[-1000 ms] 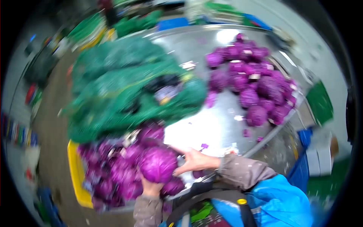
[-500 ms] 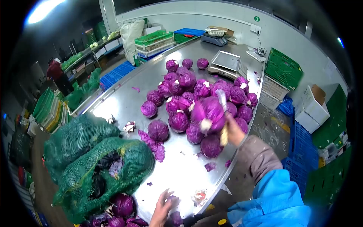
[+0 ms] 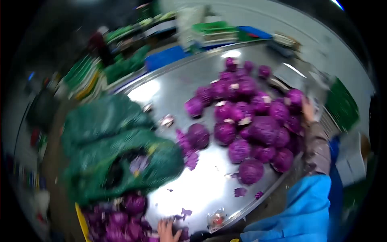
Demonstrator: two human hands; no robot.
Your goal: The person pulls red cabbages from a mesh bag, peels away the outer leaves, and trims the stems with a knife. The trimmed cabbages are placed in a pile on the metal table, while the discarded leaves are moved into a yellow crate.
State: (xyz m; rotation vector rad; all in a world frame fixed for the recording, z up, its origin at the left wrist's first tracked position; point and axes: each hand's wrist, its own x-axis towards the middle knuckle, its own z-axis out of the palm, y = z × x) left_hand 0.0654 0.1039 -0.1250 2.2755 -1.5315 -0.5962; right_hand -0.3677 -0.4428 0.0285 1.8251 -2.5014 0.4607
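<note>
Low in the view, my left hand [image 3: 166,231] reaches down with its fingers spread, near dark purple leaf scraps and the pile of red cabbages [image 3: 119,226] at the lower left. My right hand [image 3: 308,111] stretches to the far right of the heap, against a red cabbage [image 3: 295,98]. Its fingers are blurred and partly hidden, and no knife shows in it. Many red cabbages [image 3: 239,151] with pale cut stems lie heaped on the metal table [image 3: 161,203]. One larger cabbage [image 3: 264,130] rests on top of the heap.
Green mesh sacks [image 3: 109,121] lie on the left of the table. Loose purple leaves [image 3: 191,160] are scattered nearby. Behind the heap stands a weighing scale [image 3: 288,75]. Green crates [image 3: 215,29] line the back edge; a person [image 3: 100,46] stands far left.
My right hand has moved up and right to the heap's far side; the knife it held is out of sight. The cabbage by it now lies on the heap. My left hand has lowered.
</note>
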